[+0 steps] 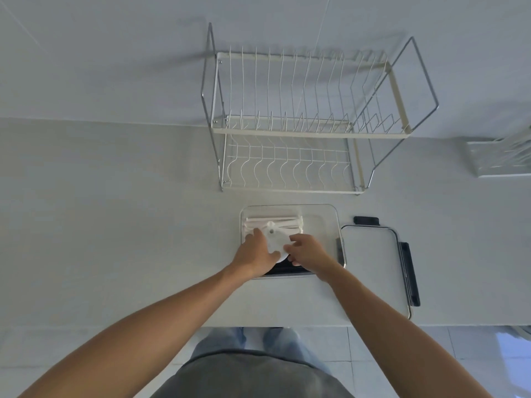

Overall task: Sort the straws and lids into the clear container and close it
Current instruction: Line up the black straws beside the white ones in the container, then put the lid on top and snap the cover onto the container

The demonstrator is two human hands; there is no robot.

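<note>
A clear rectangular container [321, 214] stands open on the white counter in front of me. Wrapped white straws [275, 222] lie along its far left side. Over the straws, both hands hold a stack of round white cup lids [275, 239]. My left hand [255, 254] grips the stack's left edge, and my right hand [309, 252] pinches its right edge. The container's own lid [370, 268], clear with black clips, lies flat on the counter to the right.
A two-tier white wire dish rack [301, 124] stands behind the container against the wall. Another clear rack or tray [500, 159] sits at the far right. The counter's front edge [172, 326] runs just below the container.
</note>
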